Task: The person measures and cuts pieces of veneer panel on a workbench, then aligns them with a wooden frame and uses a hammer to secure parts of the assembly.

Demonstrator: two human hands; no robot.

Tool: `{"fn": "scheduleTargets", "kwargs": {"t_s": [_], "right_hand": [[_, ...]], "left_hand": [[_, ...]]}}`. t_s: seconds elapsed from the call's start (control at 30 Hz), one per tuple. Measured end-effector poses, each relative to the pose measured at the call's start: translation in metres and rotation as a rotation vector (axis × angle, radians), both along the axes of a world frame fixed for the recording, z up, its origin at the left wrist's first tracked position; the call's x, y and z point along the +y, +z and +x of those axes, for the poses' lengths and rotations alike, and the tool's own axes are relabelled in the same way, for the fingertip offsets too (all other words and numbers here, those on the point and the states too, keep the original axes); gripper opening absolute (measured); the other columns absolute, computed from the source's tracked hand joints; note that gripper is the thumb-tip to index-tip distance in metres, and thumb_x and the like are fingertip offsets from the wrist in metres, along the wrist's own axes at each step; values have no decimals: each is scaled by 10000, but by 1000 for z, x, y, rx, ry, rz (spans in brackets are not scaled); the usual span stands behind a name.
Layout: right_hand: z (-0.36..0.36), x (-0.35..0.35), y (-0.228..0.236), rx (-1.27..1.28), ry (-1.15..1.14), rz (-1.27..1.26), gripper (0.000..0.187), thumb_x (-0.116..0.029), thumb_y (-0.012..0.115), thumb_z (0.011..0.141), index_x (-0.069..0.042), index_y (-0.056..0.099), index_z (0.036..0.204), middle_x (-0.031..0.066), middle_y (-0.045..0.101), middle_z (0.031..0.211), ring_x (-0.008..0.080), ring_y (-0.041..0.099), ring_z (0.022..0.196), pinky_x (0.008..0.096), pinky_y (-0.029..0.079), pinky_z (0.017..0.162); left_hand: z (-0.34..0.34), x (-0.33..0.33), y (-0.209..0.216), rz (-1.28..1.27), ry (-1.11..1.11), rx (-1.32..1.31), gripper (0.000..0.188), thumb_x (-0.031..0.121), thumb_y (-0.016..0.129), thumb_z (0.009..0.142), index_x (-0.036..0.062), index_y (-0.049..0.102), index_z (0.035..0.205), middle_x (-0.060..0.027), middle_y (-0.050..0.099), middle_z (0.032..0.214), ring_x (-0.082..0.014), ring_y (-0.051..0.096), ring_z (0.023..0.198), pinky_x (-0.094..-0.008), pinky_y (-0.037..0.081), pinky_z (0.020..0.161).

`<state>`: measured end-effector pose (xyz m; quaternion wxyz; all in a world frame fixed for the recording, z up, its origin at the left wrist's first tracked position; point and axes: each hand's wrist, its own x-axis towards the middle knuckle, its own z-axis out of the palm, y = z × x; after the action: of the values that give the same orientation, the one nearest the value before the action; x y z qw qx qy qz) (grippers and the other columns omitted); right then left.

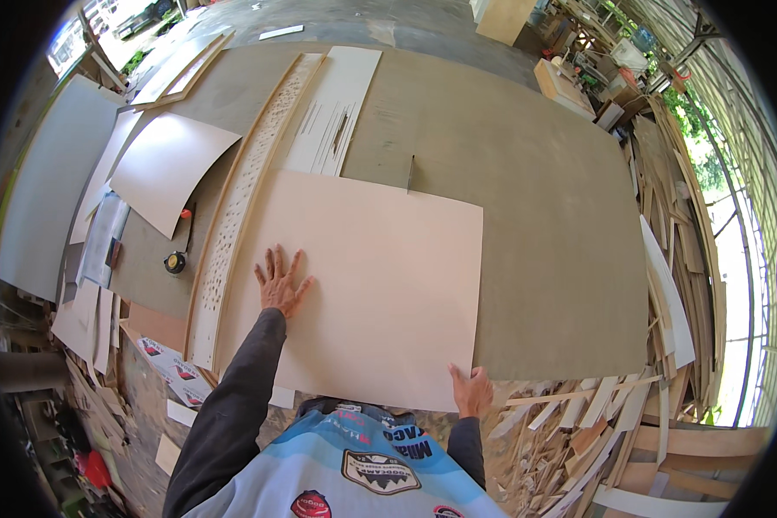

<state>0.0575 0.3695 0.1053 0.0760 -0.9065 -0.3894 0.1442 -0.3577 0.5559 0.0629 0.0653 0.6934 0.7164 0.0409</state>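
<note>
A pale pinkish board (380,285) lies flat on the large brown worktable, its left edge along a long wooden fence (237,207) with a perforated-looking face. My left hand (279,281) rests on the board near the fence, fingers spread. My right hand (472,391) grips the board at its near right corner, thumb on top and the other fingers mostly hidden. A thin upright saw blade (411,173) sticks up at the board's far edge; I cannot tell whether it cuts into it. Beyond lies a white slotted panel (332,112) beside the fence.
Bare brown tabletop (561,224) extends right of the board. Left of the fence are a tape measure (174,262), a pale loose sheet (168,164) and a large white panel (56,190). Wood offcuts (570,432) litter the floor near right, and long planks (678,224) stand along the right side.
</note>
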Motion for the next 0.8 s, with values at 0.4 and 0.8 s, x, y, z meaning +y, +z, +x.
{"fn": "scheduleTargets", "kwargs": {"t_s": [0.4, 0.8], "right_hand": [[3, 50, -11, -12, 1, 77, 572, -569, 778, 680, -67, 573, 862, 150, 661, 837, 365, 625, 825, 488, 453, 691], [7, 135, -6, -24, -9, 60, 591, -550, 749, 725, -39, 591, 977, 159, 681, 952, 346, 654, 908, 470, 498, 757]], "left_hand": [[9, 55, 2, -42, 9, 15, 730, 677, 398, 912, 343, 217, 1535, -130, 49, 1622, -316, -11, 1496, -582, -31, 1163], [18, 141, -4, -5, 5, 35, 689, 649, 374, 936, 350, 211, 1535, -132, 77, 1618, -321, 13, 1494, -585, -13, 1166]]}}
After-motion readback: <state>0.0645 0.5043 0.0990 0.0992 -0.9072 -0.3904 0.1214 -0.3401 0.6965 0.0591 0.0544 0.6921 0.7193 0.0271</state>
